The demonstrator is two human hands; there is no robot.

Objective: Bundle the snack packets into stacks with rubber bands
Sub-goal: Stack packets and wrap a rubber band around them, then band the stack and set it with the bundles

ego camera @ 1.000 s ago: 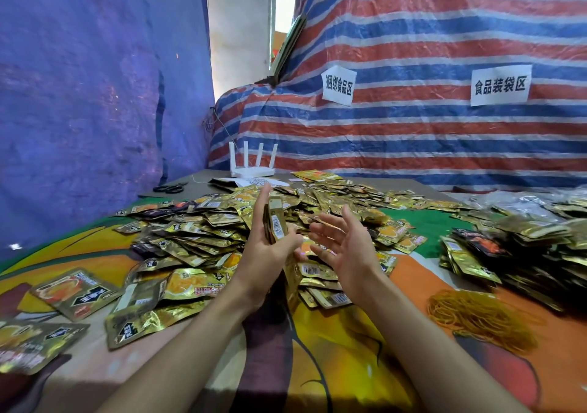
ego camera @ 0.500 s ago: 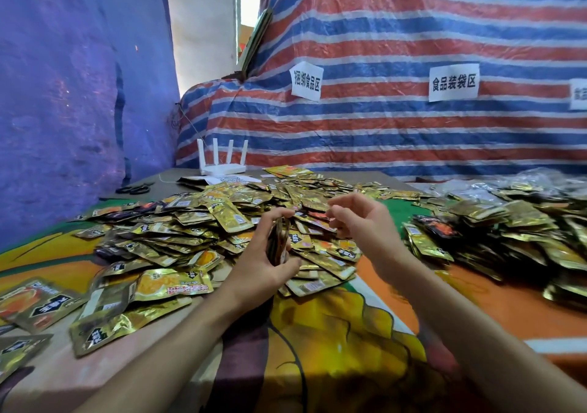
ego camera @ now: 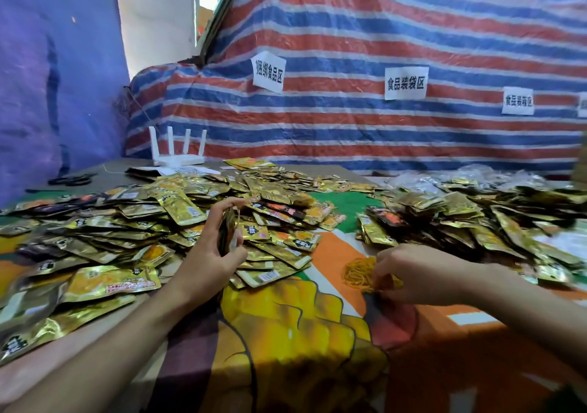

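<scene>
The left grip (ego camera: 216,254) is clenched round a small stack of packets (ego camera: 227,231), held on edge just above the tabletop (ego camera: 286,333), with the thumb on the near face and the fingers curled over the top. The right grip (ego camera: 416,273) has left that stack, where it hovered half a second ago. It now sits well to the right, fingertips curled down into the pile of rubber bands (ego camera: 359,273). I cannot tell whether a band is already pinched, because the fingers hide it. The shift suggests the stack is gathered and squared, and that the step in hand is fetching a band to wrap it. The stack has stayed in the same grip throughout. Beyond the left grip lies the big heap of loose packets (ego camera: 143,219), and a second heap (ego camera: 476,212) lies behind the right grip. A white router (ego camera: 176,152) and scissors (ego camera: 73,179) sit at the tabletop's far edge.
</scene>
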